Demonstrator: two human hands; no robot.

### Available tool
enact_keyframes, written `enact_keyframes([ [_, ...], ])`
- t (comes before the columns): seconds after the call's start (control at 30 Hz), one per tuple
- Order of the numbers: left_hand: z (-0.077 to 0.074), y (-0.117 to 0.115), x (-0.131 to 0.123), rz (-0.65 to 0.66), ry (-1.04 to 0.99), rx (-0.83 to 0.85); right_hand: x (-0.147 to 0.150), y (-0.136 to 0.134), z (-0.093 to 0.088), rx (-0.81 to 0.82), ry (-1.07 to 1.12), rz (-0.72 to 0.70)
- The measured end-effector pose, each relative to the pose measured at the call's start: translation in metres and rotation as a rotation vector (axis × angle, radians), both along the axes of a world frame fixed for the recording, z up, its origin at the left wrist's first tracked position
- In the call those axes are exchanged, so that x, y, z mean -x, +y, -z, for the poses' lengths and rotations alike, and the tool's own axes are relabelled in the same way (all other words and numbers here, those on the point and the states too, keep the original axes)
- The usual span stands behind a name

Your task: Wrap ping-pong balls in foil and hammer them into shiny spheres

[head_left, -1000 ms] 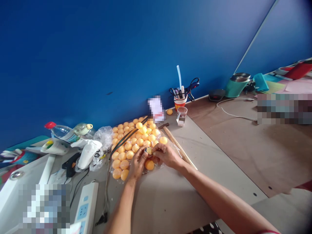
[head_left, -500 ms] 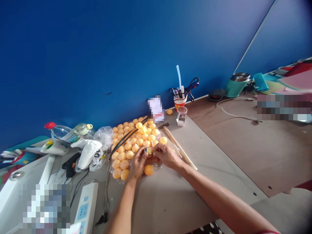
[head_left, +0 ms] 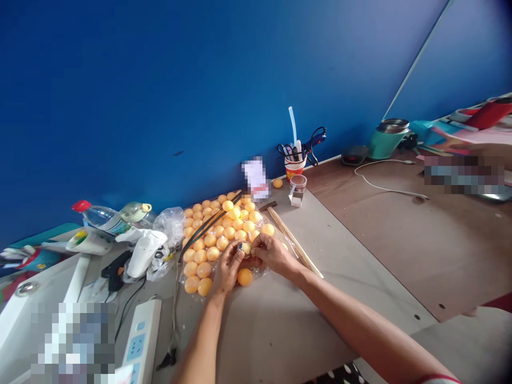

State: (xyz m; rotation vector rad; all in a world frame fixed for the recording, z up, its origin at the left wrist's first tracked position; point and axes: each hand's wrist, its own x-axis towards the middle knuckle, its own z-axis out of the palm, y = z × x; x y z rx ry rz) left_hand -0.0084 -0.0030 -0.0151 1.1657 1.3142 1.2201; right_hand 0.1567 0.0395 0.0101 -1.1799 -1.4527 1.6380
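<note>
At the far left I am seeing a pouch (head_left: 44, 260) holding pens, and a red-capped bottle (head_left: 104, 216) is leaning behind a white mug (head_left: 90, 241). A cream-lidded jar (head_left: 136, 212) is lying just to the right, with a crumpled plastic bag (head_left: 171, 224) beside it. Nearer to me, a white power strip (head_left: 142, 330) is resting on the desk (head_left: 272, 330), and a cable ending in a black plug (head_left: 168, 359) is running down on its right.

In the middle, clear plastic is covering rows of orange balls (head_left: 210, 240), and a dark strap (head_left: 208, 228) is crossing them on a slant. Over the near right part of these rows, my hands are working together: the left hand (head_left: 226, 266) is grasping a small round piece (head_left: 245, 247) with a dark rim and yellowish centre between its fingertips, and the right hand (head_left: 274, 253) is pinching that piece at its right edge. One ball (head_left: 245, 277) is sitting just on the near side of them.

To the right, a wooden stick (head_left: 296, 242) is lying aslant. Farther off, a paper cup (head_left: 295, 169) is holding pens and a corded tool, and a small tub (head_left: 298, 183) is standing in front of it. At the far right, a teal tumbler (head_left: 387, 141) is standing near the blue wall (head_left: 200, 96), a white cable (head_left: 372, 185) is curving across brown board, and another person's hand (head_left: 488, 151) is reaching in, partly blurred.
</note>
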Motion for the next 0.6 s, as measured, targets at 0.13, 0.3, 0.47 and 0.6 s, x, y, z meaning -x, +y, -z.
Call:
enact_keyframes([
  [0.13, -0.003, 0.002, -0.007, 0.000, -0.313, 0.014, -0.001, 0.004, 0.006, 0.068, 0.236, -0.063],
  [0.3, -0.010, 0.005, -0.009, 0.007, -0.638, 0.033, -0.001, 0.002, 0.012, 0.102, 0.337, -0.088],
  [0.47, -0.012, 0.008, -0.001, -0.096, -0.760, 0.053, 0.003, -0.005, 0.015, 0.007, 0.206, -0.140],
  [0.6, -0.013, 0.008, 0.003, -0.080, -0.814, 0.064, 0.005, -0.008, 0.019, -0.047, 0.114, -0.163],
])
